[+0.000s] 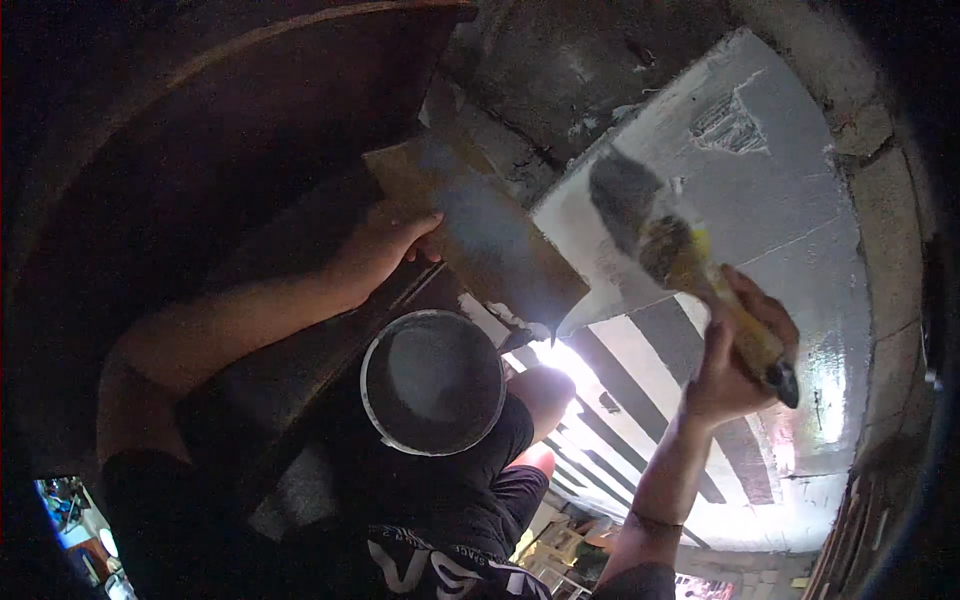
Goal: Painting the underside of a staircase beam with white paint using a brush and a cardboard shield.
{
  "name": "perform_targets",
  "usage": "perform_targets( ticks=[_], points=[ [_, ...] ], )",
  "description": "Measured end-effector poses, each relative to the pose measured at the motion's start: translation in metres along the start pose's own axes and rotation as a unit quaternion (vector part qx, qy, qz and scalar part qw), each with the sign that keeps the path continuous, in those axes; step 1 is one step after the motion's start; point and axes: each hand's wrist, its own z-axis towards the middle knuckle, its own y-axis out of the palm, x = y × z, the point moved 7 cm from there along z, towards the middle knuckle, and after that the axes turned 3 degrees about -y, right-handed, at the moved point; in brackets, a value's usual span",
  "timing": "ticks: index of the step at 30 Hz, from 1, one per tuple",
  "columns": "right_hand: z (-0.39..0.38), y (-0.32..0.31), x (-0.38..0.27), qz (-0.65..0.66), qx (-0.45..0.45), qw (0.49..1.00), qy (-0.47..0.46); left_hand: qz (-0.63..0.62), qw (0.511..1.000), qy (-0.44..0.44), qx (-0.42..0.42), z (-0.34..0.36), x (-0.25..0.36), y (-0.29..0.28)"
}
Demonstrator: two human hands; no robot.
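Observation:
My right hand (745, 345) is wrapped round the yellow handle of a wide paintbrush (690, 265). The brush's dark bristles point up and left, slightly blurred, in front of a pale painted surface (780, 180); whether they touch it I cannot tell. At the left, my left hand (395, 245) grips the edge of a flat brownish rectangular board (490, 220), its thumb on the board's face and its other fingers partly hidden. Below the board, close to my legs, is a round pail (435, 382) with a light rim and a grey inside.
Grey and white stripes (640, 360) run across the lower part of the painted surface, beside a bright light (560, 355). A large dark curved panel (250, 120) fills the upper left. Rough grey masonry (880, 210) borders the right side.

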Motion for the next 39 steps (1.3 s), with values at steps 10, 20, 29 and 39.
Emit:
perform_targets(
  ticks=[10,20,29,39],
  points=[
    [-0.041,0.039,0.004,0.096,-0.093,0.988,0.082,0.032,0.999,-0.026,-0.004,0.001,-0.002,0.002],
    [-0.019,0.032,-0.015,-0.005,-0.118,0.993,-0.013,-0.024,0.999,-0.006,-0.038,-0.002,0.001,0.010],
    [-0.027,0.037,-0.022,-0.073,-0.118,0.986,-0.089,0.026,0.999,-0.032,-0.031,0.000,-0.001,0.008],
    [-0.030,0.035,-0.020,-0.078,-0.124,0.987,-0.064,0.021,0.999,-0.030,-0.036,0.000,0.001,0.008]
  ],
)
